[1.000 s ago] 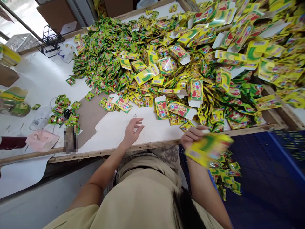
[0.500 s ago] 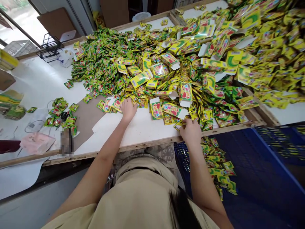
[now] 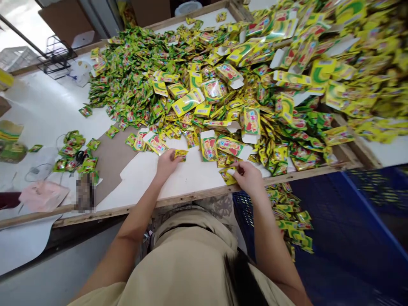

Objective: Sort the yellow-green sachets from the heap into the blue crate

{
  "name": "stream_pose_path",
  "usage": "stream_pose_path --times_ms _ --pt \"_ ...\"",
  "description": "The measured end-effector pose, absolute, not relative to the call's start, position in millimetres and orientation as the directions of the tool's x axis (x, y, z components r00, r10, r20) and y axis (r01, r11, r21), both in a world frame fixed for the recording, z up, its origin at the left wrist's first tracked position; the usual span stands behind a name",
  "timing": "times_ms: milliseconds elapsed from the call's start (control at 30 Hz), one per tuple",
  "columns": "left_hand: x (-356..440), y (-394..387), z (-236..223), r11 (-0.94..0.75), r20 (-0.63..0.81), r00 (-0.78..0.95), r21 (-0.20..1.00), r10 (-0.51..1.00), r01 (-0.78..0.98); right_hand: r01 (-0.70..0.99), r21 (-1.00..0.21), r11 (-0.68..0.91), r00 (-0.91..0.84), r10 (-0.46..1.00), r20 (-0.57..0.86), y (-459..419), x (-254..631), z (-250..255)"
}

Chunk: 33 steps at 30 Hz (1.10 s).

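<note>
My left hand [image 3: 165, 166] pinches a small yellow sachet [image 3: 181, 155] just above the white tabletop [image 3: 194, 174]. Close to the table's front edge, my right hand [image 3: 250, 178] has its thumb and finger on another yellow sachet [image 3: 228, 176]; the fingers partly hide its right end. Between the hands lie an upright-printed small carton [image 3: 208, 145] and a second carton [image 3: 230, 145] with an open white flap. A further carton [image 3: 154, 143] rests behind my left hand.
A large heap of green sachets [image 3: 127, 72] and yellow sachets with cartons covers the back. Wooden strips [image 3: 197, 194] edge the table. Scissors [image 3: 79, 157] lie among sachets at left, near a pink packet [image 3: 43, 195]. Below right, a blue crate [image 3: 328, 212] holds sachets.
My left hand has drawn back from the heap with a yellow sachet. My right hand has shifted slightly left and down, bringing a sachet to the table's edge. The view has tilted slightly.
</note>
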<state>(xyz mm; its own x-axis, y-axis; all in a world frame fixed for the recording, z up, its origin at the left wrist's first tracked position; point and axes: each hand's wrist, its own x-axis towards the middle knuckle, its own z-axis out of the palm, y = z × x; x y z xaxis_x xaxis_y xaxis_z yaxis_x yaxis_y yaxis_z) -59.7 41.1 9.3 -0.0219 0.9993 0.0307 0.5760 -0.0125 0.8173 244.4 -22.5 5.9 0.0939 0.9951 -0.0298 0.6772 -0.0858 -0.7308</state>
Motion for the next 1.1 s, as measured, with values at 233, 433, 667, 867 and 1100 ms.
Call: stream_pose_path --times_ms 233,433,667,867,1100 --pt "-62.1 27.8 15.6 0.144 -0.143 -0.023 0.987 0.989 0.066 0.82 -0.436 -0.37 0.513 0.814 0.274 -26.9 296.9 13.8" --pt "-31.9 12.7 24.4 0.344 -0.339 0.061 0.913 0.939 -0.22 0.755 -0.524 -0.394 0.575 0.782 0.24 -35.1 328.5 7.7" --pt "-12.6 -0.7 27.5 0.392 -0.36 0.168 0.892 0.918 -0.225 0.346 -0.938 0.013 0.599 0.767 0.231 -42.4 273.5 53.7" --pt "8.3 -19.9 37.4 0.397 -0.333 0.249 0.875 0.909 -0.276 -0.144 -0.985 -0.095 0.024 0.995 -0.1 -33.4 173.3 46.6" --pt "8.3 -29.1 35.8 0.249 -0.226 0.183 0.962 0.957 -0.114 -0.027 -0.997 -0.078 0.003 0.997 -0.078 -25.4 159.8 22.5"
